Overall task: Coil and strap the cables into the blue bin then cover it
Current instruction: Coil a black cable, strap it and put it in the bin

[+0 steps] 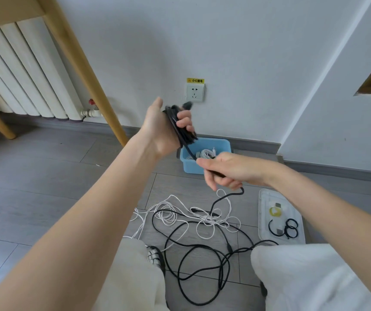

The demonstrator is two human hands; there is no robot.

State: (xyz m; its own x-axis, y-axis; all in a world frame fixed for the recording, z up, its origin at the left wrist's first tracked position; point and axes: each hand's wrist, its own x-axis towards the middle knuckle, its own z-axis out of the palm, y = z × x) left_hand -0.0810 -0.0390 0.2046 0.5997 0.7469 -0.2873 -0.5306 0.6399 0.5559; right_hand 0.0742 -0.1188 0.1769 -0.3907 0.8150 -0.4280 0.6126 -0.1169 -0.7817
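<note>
The left hand [165,129], raised at the middle of the frame, has its fingers curled round a bundle of black cable [181,129] wound in tight loops across the palm. Just below and to the right, the right hand [227,170] pinches the free run of that same cable between thumb and fingers, feeding it up toward the bundle. From there the cable drops to the floor [45,176] and wanders through a tangle with the white cables [180,212] at lower centre. To wind this well, I would say the right hand should let the cable slide through a light pinch, keeping gentle tension so each turn lies beside the last, and stop to shake out the knot with the white strands before it gets dragged up. The blue bin [204,153] sits behind the hands against the wall, already holding some coiled white cable. Its clear lid [267,227] lies at the right, with the black straps [288,227] resting on it, ready for binding.
</note>
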